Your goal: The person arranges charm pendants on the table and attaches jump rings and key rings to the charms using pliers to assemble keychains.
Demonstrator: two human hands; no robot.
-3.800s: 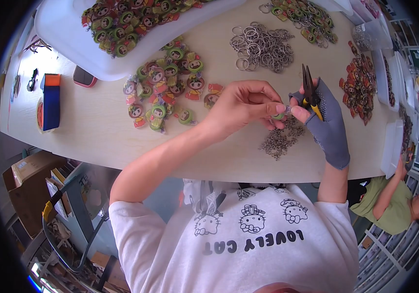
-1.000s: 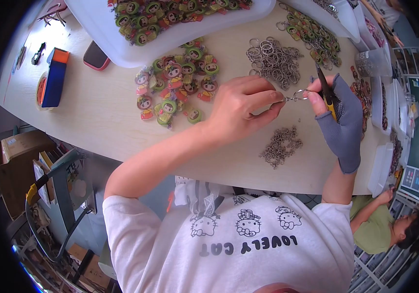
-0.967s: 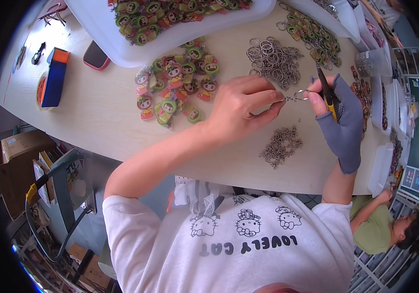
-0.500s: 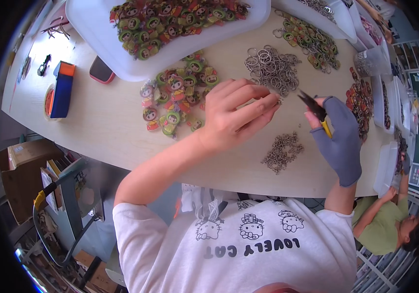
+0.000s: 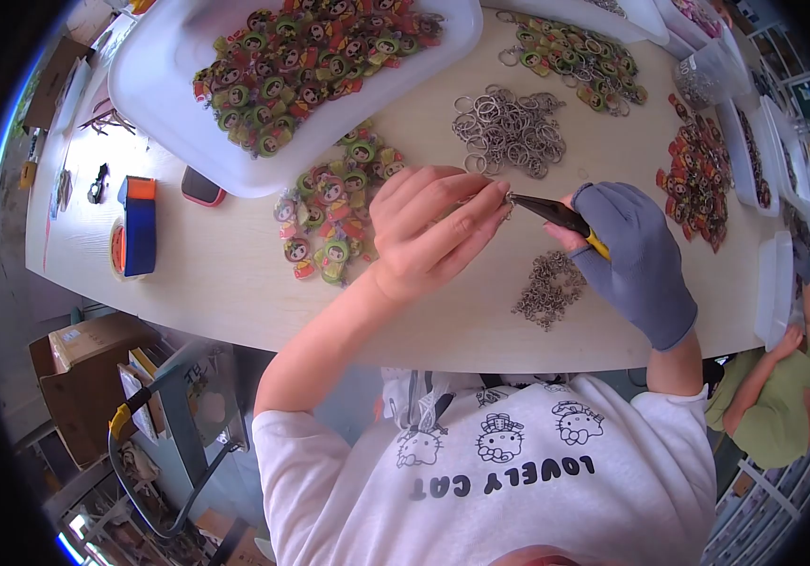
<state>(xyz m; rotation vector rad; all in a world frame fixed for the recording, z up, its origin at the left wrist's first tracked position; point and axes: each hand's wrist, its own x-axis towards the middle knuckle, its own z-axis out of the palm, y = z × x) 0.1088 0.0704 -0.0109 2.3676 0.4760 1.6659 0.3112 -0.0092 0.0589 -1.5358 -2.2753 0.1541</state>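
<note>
My left hand (image 5: 438,226), bare, is closed in a pinch above the table. A small metal piece (image 5: 510,200) shows at its fingertips, too small to make out fully. My right hand (image 5: 633,253), in a grey fingerless glove, is wrapped round pliers (image 5: 565,217) with dark jaws and yellow-and-black handles. The pliers' tips meet the metal piece beside my left fingertips. Behind my hands lies a heap of split key rings (image 5: 509,127). A smaller pile of metal chain links (image 5: 549,291) is nearer me. Left of my left hand are loose cartoon-figure charms (image 5: 334,253).
A white tray (image 5: 155,99) of charms stands at the back left. Charms with rings (image 5: 575,61) and red charms (image 5: 697,189) lie to the right. A blue tape dispenser (image 5: 141,226) and a phone (image 5: 202,186) are at left. A co-worker (image 5: 773,406) sits at far right.
My right hand has moved left, bringing the pliers' jaws to the metal piece at my left fingertips. The whole view has shifted slightly.
</note>
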